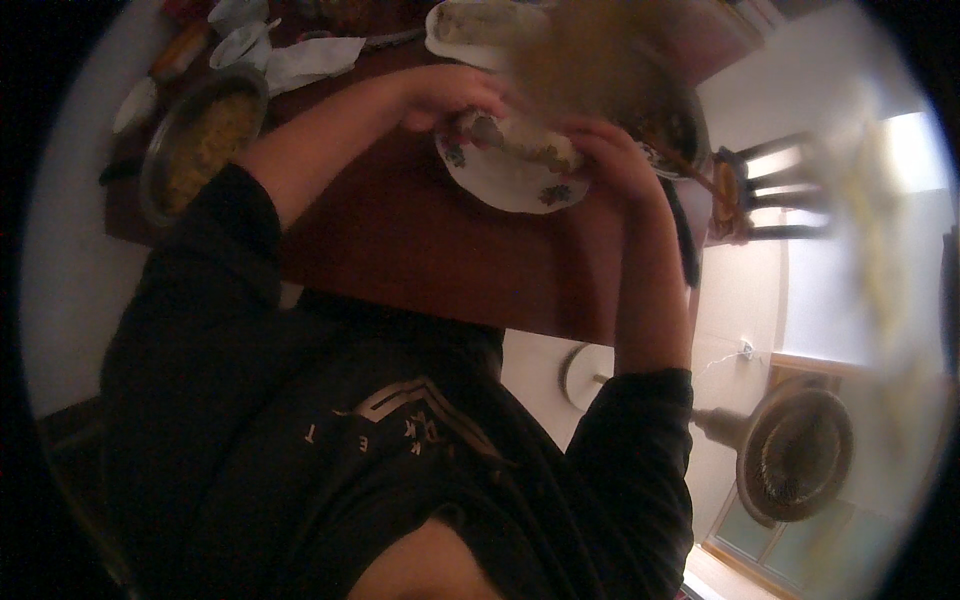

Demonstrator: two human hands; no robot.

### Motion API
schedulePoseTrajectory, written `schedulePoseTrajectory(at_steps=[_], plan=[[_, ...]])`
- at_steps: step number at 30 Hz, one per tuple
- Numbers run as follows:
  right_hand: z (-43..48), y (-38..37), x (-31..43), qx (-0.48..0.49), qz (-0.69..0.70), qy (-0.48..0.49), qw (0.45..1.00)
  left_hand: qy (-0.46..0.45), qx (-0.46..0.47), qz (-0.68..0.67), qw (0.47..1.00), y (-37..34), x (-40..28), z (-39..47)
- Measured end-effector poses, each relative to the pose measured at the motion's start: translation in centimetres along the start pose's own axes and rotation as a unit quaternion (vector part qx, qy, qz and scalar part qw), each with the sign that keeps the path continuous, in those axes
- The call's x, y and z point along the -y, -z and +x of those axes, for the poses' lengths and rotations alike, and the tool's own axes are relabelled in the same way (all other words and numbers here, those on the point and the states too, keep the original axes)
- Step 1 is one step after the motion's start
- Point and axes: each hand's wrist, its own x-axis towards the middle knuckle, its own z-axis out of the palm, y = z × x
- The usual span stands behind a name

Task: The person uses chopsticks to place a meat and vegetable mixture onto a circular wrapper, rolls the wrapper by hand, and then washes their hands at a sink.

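Both of my hands are over a white plate with flower decoration on its rim, set on the reddish-brown table. Between them is a pale rolled wrap with some filling showing along it. My left hand grips the wrap's left end with bent fingers. At the right end, my right hand has its fingers on the wrap above the plate's edge. A brown blur on the lens hides the area just beyond my hands and part of the wrap.
At the left stands a metal bowl of yellowish food, near a crumpled white tissue. A white dish lies beyond my hands. Right of it is a dark round pan with a wooden handle across it. A chair and fan stand right.
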Motion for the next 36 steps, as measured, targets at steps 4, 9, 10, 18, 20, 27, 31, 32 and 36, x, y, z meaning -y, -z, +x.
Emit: schedulePoseTrajectory(at_steps=[4, 9, 10, 18, 20, 27, 31, 32, 36], plan=[[-2.2, -0.7, -0.1, 0.031, 0.216, -0.005, 0.976, -0.027, 0.031, -0.111, 0.993, -0.3, 1.3, -1.6], [-2.8, -1.9, -0.3, 0.046, 0.088, 0.128, 0.987, 0.009, 0.014, -0.33, 0.944, -1.7, 2.0, -2.9], [-3.0, -2.2, 0.2, 0.023, 0.06, 0.093, 0.994, 0.008, 0.013, -0.331, 0.944, -1.7, 2.5, -3.0], [-1.2, -2.3, 0.8, -0.064, -0.121, 0.072, 0.988, -0.042, 0.047, -0.362, 0.93, -1.6, 2.0, -5.4], [-0.7, -2.3, 0.7, -0.088, -0.075, 0.083, 0.99, -0.073, 0.055, -0.304, 0.948, -1.3, 2.1, -5.4], [0.6, -3.0, 1.0, -0.083, -0.013, 0.062, 0.995, -0.17, 0.022, -0.123, 0.977, 0.4, 2.9, -4.4], [1.1, -2.2, -0.2, -0.069, -0.011, 0.059, 0.996, -0.161, -0.027, -0.051, 0.985, 0.6, 3.2, -3.7], [1.2, -2.1, -0.4, -0.067, -0.002, 0.062, 0.996, -0.165, -0.04, -0.047, 0.984, 0.6, 3.4, -3.5], [2.2, -2.2, 0.4, -0.078, -0.022, 0.046, 0.996, -0.177, -0.164, -0.037, 0.97, 0.9, 3.4, -3.0]])
